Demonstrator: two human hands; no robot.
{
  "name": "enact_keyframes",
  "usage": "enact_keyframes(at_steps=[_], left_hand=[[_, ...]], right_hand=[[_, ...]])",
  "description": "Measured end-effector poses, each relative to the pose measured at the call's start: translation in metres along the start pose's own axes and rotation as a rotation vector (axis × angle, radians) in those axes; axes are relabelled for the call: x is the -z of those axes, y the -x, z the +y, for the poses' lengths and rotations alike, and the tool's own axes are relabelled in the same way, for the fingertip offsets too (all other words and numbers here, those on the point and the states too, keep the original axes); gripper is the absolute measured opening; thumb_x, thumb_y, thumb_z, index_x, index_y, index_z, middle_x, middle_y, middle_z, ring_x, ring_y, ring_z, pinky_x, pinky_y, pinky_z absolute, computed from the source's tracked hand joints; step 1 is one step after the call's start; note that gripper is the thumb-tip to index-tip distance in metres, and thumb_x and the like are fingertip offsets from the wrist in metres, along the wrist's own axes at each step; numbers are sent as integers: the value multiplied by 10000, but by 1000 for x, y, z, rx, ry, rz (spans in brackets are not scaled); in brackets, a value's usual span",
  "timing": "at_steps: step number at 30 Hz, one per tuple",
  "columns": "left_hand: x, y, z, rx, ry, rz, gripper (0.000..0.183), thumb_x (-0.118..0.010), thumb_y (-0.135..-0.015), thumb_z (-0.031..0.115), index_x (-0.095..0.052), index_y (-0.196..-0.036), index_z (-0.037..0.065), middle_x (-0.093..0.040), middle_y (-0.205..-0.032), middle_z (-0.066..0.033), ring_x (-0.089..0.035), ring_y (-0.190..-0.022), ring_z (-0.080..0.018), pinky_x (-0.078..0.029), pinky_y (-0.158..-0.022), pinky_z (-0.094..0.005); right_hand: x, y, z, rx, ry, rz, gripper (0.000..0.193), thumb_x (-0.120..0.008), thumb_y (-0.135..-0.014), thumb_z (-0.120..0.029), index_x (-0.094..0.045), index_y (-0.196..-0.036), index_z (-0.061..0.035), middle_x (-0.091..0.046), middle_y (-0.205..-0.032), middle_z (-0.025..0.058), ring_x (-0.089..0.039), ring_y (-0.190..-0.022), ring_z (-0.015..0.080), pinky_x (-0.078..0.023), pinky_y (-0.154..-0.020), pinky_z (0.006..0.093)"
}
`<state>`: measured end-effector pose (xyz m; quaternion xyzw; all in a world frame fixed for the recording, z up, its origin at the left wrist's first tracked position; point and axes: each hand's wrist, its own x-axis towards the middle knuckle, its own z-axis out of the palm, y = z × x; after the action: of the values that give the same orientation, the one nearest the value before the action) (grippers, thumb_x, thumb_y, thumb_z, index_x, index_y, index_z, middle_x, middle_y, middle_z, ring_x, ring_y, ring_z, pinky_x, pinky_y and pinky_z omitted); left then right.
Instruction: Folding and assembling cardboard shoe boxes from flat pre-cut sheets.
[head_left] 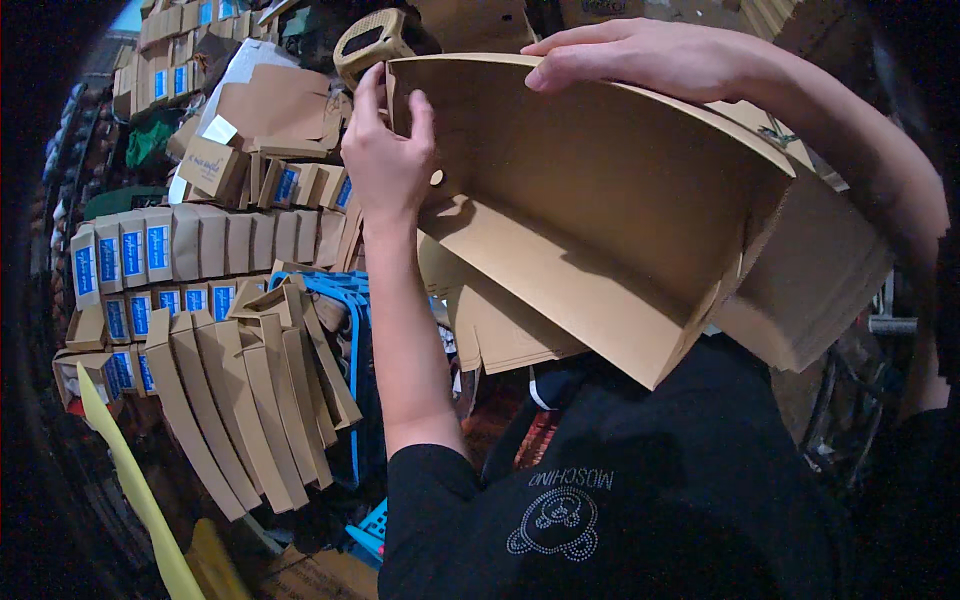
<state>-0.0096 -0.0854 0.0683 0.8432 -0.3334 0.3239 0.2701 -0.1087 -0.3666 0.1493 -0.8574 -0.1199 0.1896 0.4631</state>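
A brown cardboard box (590, 170), partly folded, is tilted in front of me with its hollow inside facing the view. My left hand (390, 150) grips its left end, with the thumb inside and the fingers around the end wall. Along the top edge lies my right hand (640, 55), its fingertips bent over the rim near the middle. Below the box, more flat brown cardboard (510, 325) shows, partly covered. Another large brown piece (800, 280) sits behind the box's right end.
To the left stand rows of small brown boxes (205, 240) with blue labels. Several long folded cartons (235, 400) lean beside a blue plastic crate (350, 310). A tan object (385, 42) with a dark opening is beyond my left hand. A yellow strip (130, 480) rises at lower left.
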Motion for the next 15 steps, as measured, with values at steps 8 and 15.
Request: enact_keyframes(at_steps=[8,15], left_hand=[[12,-12,-6,233,89,42,185,-669,-995,152,-607,-1103,16,-754,-951,-180,-764,-828,-294,-594,-685,-391],[8,-15,-40,177,-53,78,177,-720,-956,144,-641,-1034,5,-762,-903,-166,-762,-803,-279,-589,-725,-383]], right_hand=[[1,0,0,-2,-25,-22,759,-554,-1010,-553,-482,-1537,-12,-614,-1429,131,-520,-1380,226,-324,-1203,344],[-3,3,-7,-45,9,3,748,-571,-989,-532,-483,-1546,-40,-624,-1421,128,-530,-1366,232,-357,-1180,350]])
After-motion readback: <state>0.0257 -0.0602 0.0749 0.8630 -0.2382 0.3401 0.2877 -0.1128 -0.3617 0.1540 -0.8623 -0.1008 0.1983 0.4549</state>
